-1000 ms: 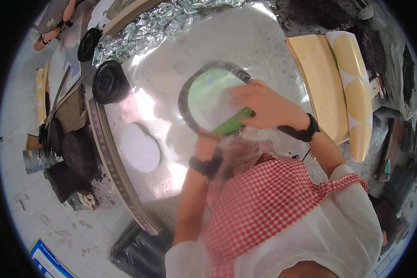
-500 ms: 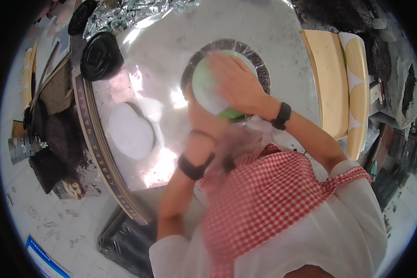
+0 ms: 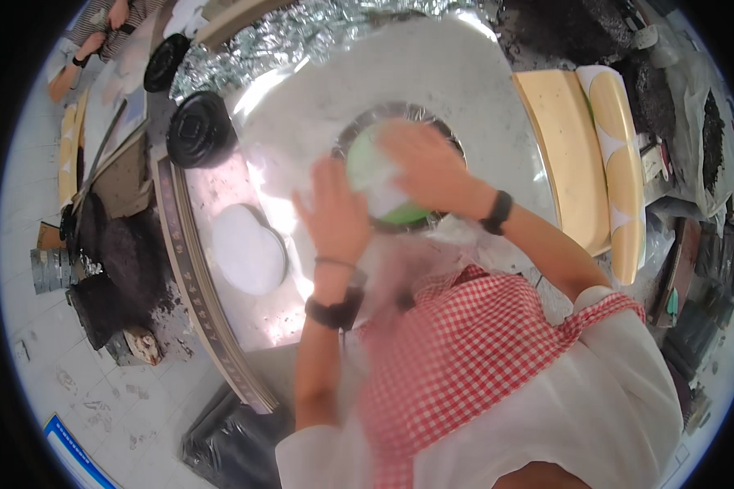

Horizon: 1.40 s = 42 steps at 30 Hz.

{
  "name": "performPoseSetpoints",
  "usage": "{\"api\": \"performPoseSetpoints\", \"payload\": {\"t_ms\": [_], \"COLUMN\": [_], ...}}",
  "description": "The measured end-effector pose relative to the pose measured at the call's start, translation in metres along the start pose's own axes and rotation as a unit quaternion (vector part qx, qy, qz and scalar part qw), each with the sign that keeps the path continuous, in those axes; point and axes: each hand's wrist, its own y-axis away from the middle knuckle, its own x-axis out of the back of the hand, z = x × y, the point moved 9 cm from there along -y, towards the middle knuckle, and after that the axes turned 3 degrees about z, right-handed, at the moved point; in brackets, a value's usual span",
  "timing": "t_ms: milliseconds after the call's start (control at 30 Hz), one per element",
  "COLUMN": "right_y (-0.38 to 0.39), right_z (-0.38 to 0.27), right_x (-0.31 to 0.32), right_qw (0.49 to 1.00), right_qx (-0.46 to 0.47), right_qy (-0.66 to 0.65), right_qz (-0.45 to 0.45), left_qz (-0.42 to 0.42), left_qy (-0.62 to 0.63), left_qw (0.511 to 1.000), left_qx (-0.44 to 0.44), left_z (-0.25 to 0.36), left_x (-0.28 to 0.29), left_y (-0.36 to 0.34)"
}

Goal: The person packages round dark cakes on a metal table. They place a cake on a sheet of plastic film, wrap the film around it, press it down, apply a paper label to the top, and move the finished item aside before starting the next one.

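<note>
A round pale green and white disc (image 3: 365, 163) lies on a larger dark round piece with a shiny, film-like rim (image 3: 400, 111). My right hand (image 3: 432, 167) rests flat over the right part of the disc, fingers stretched out and blurred. Just left of the disc is my left hand (image 3: 338, 216), open, its fingers spread and smeared by motion. Whether it touches the dark rim I cannot tell. Further left, white round sheets (image 3: 245, 248) lie in an overlapping pile on the shiny table (image 3: 310, 90).
Black round dishes (image 3: 197, 129) stand at the table's left edge. Crinkled silvery film (image 3: 277, 49) covers the far side. Yellow sheets (image 3: 559, 155) lie on the right, beside a patterned yellow roll (image 3: 616, 163). Another person's hands (image 3: 94, 42) show at the far left.
My left hand has pulled away from the disc toward the left and spread its fingers. My right hand stays over the disc. The whole view has shifted slightly.
</note>
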Motion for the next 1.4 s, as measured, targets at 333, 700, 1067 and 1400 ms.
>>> {"api": "performPoseSetpoints", "payload": {"t_ms": [333,700,1067,1400], "right_y": [0.053,-0.177,-0.019,0.299], "right_z": [0.049,0.103,-0.026,-0.026], "right_x": [0.039,0.183,0.253,0.100], "right_qw": [0.873,0.890,0.940,0.964], "right_qx": [-0.239,-0.185,-0.012,-0.187], "right_qy": [-0.424,-0.412,-0.341,0.131], "right_qz": [-0.030,-0.064,-0.019,0.137], "left_qz": [0.064,-0.053,-0.019,0.025], "left_qy": [0.708,0.345,0.194,-0.072], "left_qw": [0.661,0.931,0.956,0.947], "left_qx": [0.243,0.105,-0.218,-0.311], "left_z": [-0.029,-0.032,0.058,0.102], "left_x": [0.017,0.031,0.020,-0.010], "left_y": [0.039,0.131,0.119,0.130]}}
